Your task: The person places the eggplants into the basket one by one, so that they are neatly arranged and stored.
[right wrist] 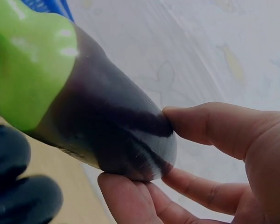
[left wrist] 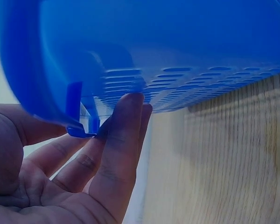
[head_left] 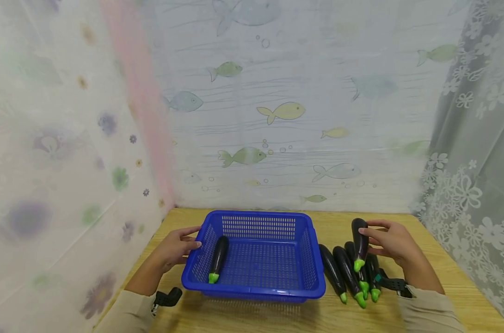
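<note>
A blue plastic basket (head_left: 256, 292) stands on the table, with one eggplant (head_left: 219, 259) lying along its left side inside. My left hand (head_left: 178, 247) holds the basket's left rim; in the left wrist view the fingers (left wrist: 119, 154) reach beneath the rim against the slotted wall. Right of the basket, my right hand (head_left: 391, 240) pinches a dark eggplant (head_left: 360, 240) near its rounded end, thumb on one side and fingers on the other. Its green cap (right wrist: 32, 60) points away from the hand in the right wrist view. This eggplant is above a group of eggplants (head_left: 347, 273) on the table.
The wooden table (head_left: 235, 319) meets a fish-patterned sheet (head_left: 285, 138) at the back. A flowered sheet (head_left: 69, 185) hangs on the left, and a lace curtain (head_left: 476, 185) on the right. Each wrist wears a black camera mount (head_left: 169, 297).
</note>
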`<control>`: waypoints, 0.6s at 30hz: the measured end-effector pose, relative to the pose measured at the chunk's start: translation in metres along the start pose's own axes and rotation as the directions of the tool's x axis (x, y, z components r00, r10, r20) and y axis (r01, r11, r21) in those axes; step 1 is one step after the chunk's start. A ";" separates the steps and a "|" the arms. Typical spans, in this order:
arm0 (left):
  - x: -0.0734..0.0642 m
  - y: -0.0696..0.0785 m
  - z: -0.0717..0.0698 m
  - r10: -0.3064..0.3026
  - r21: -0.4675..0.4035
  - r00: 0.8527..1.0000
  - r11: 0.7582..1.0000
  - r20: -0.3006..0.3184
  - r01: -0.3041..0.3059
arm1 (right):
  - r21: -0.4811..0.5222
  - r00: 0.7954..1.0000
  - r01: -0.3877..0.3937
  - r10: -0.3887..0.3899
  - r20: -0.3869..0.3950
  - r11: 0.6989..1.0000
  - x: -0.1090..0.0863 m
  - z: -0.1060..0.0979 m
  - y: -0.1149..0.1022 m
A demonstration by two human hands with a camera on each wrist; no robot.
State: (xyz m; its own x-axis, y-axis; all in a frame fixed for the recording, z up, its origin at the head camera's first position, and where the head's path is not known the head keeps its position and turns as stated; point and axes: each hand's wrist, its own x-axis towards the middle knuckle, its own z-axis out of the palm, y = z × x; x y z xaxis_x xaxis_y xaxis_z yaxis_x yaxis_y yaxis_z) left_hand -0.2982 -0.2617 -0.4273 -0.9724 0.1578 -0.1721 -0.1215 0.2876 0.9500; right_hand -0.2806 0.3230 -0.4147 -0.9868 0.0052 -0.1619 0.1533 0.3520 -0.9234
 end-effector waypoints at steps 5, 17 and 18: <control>0.001 -0.001 0.000 0.000 -0.003 1.000 1.000 -0.003 0.000 | 0.008 1.000 0.017 -0.017 0.017 1.000 0.002 0.010 -0.009; 0.002 0.000 0.000 -0.020 0.000 1.000 1.000 -0.022 0.020 | 0.044 0.998 0.043 -0.044 0.034 0.998 0.008 0.038 -0.029; 0.002 0.000 0.000 -0.022 -0.001 0.999 1.000 -0.026 0.022 | 0.047 0.998 0.045 -0.047 0.035 0.998 0.009 0.040 -0.031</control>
State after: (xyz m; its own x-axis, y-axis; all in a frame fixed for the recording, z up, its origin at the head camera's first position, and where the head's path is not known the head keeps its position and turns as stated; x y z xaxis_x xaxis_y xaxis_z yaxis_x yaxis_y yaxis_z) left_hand -0.3004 -0.2614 -0.4276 -0.9742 0.1271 -0.1865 -0.1433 0.2901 0.9462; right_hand -0.2918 0.2744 -0.4018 -0.9905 -0.0442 -0.1306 0.1109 0.3076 -0.9450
